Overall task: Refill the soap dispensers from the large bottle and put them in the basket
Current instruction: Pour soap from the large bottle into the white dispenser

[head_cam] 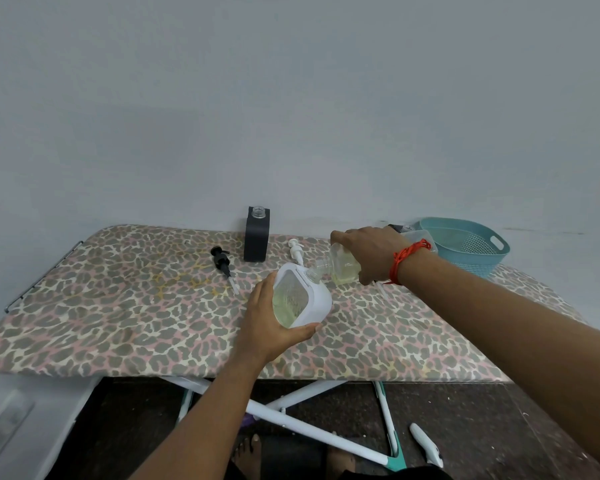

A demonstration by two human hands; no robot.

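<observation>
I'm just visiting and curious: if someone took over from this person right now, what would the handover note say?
Left hand grips the white dispenser, tilted, part-filled with yellowish soap.
Right hand holds the clear bottle tipped, its mouth at the dispenser's opening.
Black dispenser stands uncapped by the wall; black pump and white pump lie on the ironing board.
Teal basket shows no dispensers inside.
Done: both pumps removed.
Left: finish this fill, fill the black one, fit both pumps, basket both.
</observation>
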